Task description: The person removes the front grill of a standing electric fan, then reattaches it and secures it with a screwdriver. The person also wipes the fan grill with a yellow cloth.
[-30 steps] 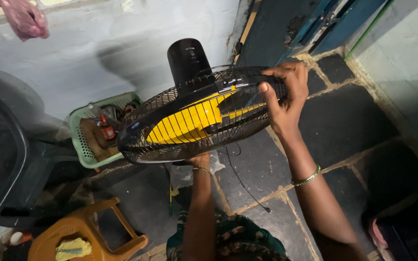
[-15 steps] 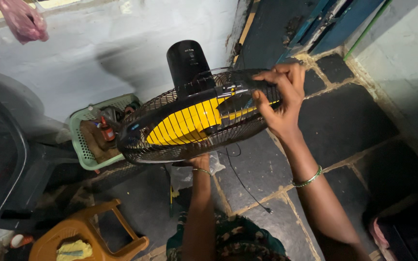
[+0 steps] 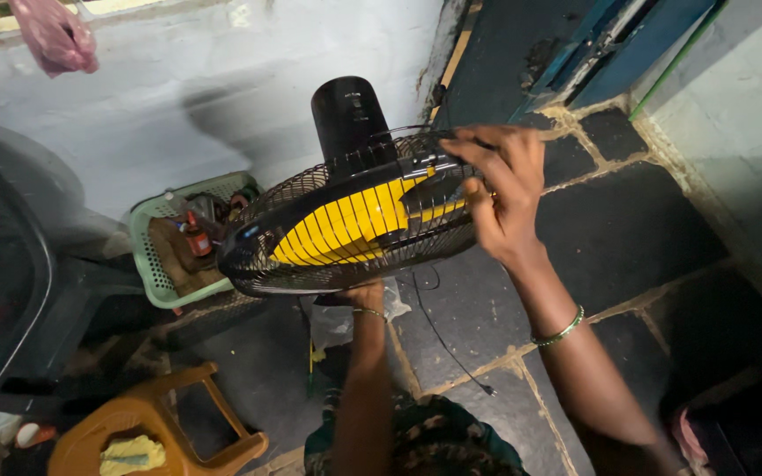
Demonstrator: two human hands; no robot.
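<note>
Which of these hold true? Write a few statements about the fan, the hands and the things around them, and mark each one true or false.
1. The right hand grips the rim of the fan. True.
2. The fan's blades are red. False: they are yellow.
3. The left hand is under the fan. True.
4. A green basket sits left of the fan. True.
5. The orange stool stands on the dark chair. False: it stands on the floor.
</note>
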